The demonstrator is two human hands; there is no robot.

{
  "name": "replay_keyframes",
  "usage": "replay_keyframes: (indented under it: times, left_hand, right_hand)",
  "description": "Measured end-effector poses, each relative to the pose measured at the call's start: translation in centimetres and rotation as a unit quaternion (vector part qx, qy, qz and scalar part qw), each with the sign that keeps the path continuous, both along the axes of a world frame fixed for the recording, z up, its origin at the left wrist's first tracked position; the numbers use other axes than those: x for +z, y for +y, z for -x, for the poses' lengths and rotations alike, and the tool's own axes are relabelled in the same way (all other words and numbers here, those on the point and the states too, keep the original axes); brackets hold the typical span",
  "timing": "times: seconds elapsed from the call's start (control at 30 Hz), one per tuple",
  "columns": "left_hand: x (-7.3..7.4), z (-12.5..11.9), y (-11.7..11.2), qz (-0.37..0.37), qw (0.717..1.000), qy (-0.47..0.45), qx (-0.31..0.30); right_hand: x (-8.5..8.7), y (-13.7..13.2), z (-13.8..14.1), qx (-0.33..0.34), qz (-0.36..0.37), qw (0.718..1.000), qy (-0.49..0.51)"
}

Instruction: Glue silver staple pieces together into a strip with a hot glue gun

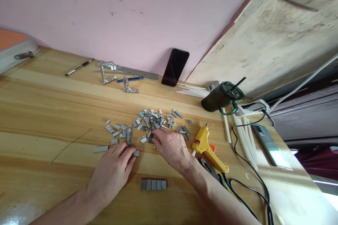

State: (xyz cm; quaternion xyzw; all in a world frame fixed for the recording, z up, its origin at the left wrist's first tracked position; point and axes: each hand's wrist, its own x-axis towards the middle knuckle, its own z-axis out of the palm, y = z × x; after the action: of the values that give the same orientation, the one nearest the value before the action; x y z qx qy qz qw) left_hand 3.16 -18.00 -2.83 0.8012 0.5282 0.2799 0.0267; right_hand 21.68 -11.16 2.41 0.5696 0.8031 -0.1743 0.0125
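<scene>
A scatter of small grey metal pieces (151, 119) lies on the wooden table (52, 112). My right hand (171, 147) reaches into its near edge, fingertips pinched on one small piece. My left hand (113, 170) rests palm down, fingertips pressing on a grey piece (135, 152) at the table. A row of several grey pieces set side by side (153, 184) lies just in front of both hands. A longer grey strip (100, 149) lies left of my left hand.
A yellow glue gun (208, 147) with a black cord lies right of my right hand. A dark green mug (223, 96), white sticks (245, 137), two phones (175, 67) (268, 144), a pen (78, 67) and small metal assemblies (107, 72) stand further back.
</scene>
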Motion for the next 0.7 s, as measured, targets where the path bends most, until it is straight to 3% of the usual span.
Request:
replay_keyframes:
  times: [0.23,0.5,0.7]
  left_hand:
    - [-0.2,0.4,0.3,0.007,1.0,0.005,0.021]
    - [-0.4,0.4,0.1,0.004,1.0,-0.029,0.003]
    - [-0.1,0.3,0.0,0.0,0.998,-0.054,-0.013]
  right_hand:
    - [0.0,0.1,-1.4,-0.007,-0.013,0.998,-0.054]
    - [0.1,-0.1,0.0,0.009,-0.01,0.998,-0.055]
    - [0.3,0.1,-1.1,-0.003,-0.013,1.0,-0.019]
